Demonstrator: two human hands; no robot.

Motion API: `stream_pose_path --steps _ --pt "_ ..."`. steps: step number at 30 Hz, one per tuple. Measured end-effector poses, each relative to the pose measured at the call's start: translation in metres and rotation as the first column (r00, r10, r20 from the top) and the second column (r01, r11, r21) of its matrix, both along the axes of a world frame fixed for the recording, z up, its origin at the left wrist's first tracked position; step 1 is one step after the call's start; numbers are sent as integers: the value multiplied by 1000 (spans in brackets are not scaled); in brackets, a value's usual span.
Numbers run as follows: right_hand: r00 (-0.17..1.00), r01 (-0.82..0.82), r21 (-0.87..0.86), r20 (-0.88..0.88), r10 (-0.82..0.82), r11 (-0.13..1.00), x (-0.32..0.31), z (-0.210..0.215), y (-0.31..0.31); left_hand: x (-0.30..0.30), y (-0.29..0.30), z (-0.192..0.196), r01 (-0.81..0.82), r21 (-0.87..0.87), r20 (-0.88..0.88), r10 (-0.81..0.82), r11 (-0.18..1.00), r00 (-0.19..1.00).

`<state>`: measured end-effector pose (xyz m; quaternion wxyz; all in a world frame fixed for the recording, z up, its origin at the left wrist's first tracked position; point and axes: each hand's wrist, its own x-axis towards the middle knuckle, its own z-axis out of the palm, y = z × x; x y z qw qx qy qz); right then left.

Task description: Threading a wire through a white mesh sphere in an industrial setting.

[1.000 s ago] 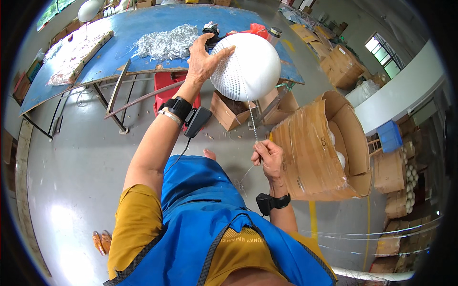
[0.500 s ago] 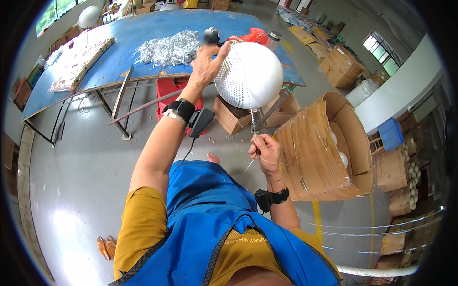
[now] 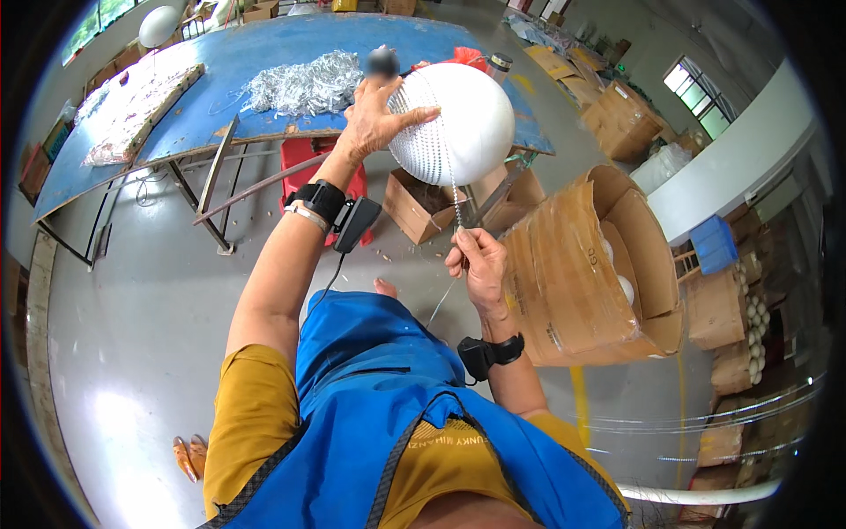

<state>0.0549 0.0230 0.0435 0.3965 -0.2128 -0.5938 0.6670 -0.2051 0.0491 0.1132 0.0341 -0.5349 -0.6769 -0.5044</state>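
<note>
A large white ball point(image 3: 480, 123) stands up in front of me, its left side covered with rows of small silvery beads. My left hand point(image 3: 374, 119) rests on the ball's upper left, fingers spread and the thumb lying across the beaded rows. From the front of the ball a bead strand point(image 3: 457, 203) runs down to my right hand point(image 3: 480, 260). Thumb and fingers of that hand are pinched on the strand, and its thin loose tail hangs below. What supports the ball from behind is hidden.
A blue worktable point(image 3: 291, 44) carries a heap of silvery strands point(image 3: 304, 85). On my right stands a tall open cardboard box point(image 3: 564, 273) with white balls inside. A red stool point(image 3: 304, 163) and a smaller open carton point(image 3: 414, 212) are under the table's near edge.
My left thumb has come down onto the beaded side, where before it pointed upward. My right hand has risen slightly with the strand. The whole view has shifted a little.
</note>
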Motion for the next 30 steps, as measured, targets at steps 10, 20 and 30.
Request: stream_pose_path --steps 10,20,30 --pt "1000 9 -3 -26 -9 1000 -20 3 6 11 0 6 -10 300 -72 33 954 997" --pt "999 26 -16 -30 -26 1000 -33 7 13 16 -9 4 15 111 -193 6 994 981" --pt "997 -3 37 76 0 999 6 17 -24 7 -3 14 3 84 -24 -1 996 1000"
